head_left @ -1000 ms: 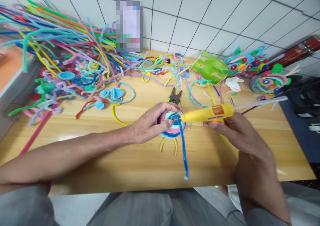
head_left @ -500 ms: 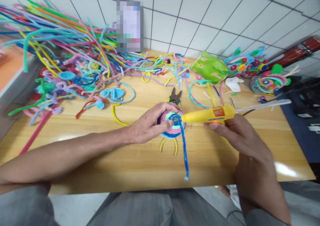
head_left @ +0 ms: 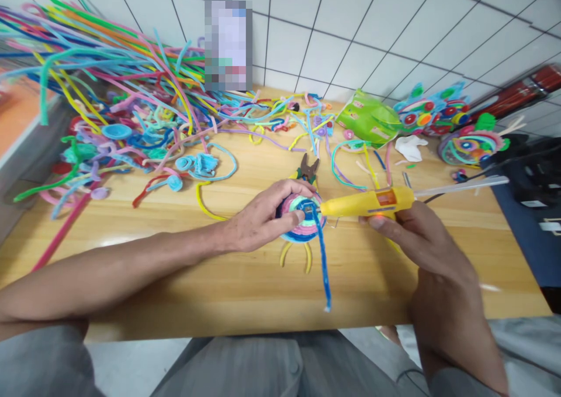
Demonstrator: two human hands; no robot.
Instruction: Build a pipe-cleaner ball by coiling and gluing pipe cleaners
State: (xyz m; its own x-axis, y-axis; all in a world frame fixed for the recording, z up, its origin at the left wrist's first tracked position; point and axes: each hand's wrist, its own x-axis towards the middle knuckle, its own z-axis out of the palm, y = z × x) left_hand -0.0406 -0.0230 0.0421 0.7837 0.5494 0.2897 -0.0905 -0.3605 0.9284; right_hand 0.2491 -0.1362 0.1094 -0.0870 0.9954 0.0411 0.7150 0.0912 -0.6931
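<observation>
My left hand (head_left: 267,218) grips a round coil of pipe cleaners (head_left: 302,233) in pink, mint and blue, its thumb near the centre and its fingers over the far rim. From the coil's middle a loose blue pipe cleaner (head_left: 323,262) hangs toward me. Two short yellow pieces (head_left: 308,258) poke out at the near side. In my right hand (head_left: 412,233) is a yellow hot glue gun (head_left: 366,204), a clear glue stick (head_left: 464,187) jutting from its back. Its nozzle is at the blue centre of the coil. Just beyond the coil lie pliers (head_left: 309,168).
A large heap of coloured pipe cleaners (head_left: 131,110) covers the left and back. A phone-like blurred panel (head_left: 228,43) leans on the tiled wall. A green packet (head_left: 368,119), finished colourful crafts (head_left: 468,142) and crumpled white tissue (head_left: 411,148) stand at the back right, near a dark bag (head_left: 532,178).
The glue gun has shifted very slightly to the right, its nozzle still at the coil's centre. My left hand and the coil have stayed in place.
</observation>
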